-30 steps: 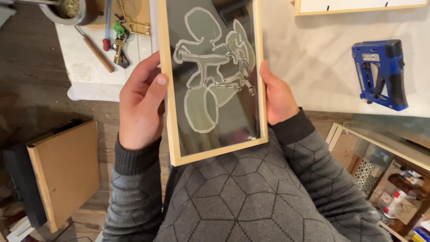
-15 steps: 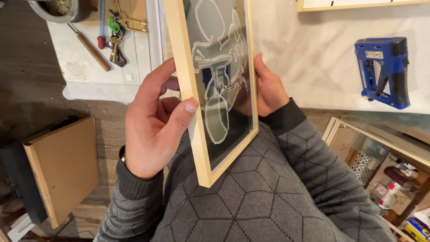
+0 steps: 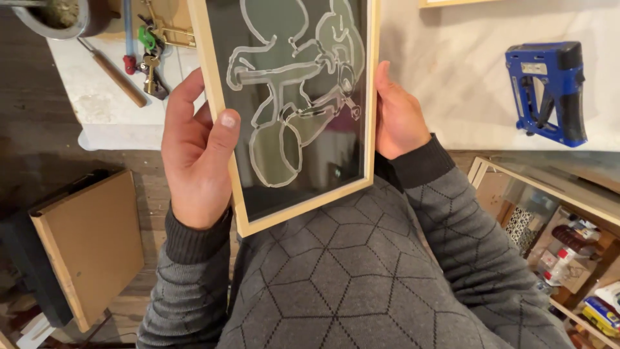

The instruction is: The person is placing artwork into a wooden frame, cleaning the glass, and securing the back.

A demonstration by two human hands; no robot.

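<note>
Running off the top edge of view, the wooden frame (image 3: 303, 194) hides its upper end; its long axis points away from the person, tilted slightly. The left hand (image 3: 194, 155) and right hand (image 3: 397, 116) clamp its sides, above the grey sweater (image 3: 361, 271).

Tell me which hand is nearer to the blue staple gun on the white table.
Right. The right hand grips the wooden frame's edge facing the blue staple gun; the left hand holds the far edge.

frame (image 3: 303, 207) top: cut off by edge | right hand (image 3: 400, 119) fingers: hidden behind frame
</note>
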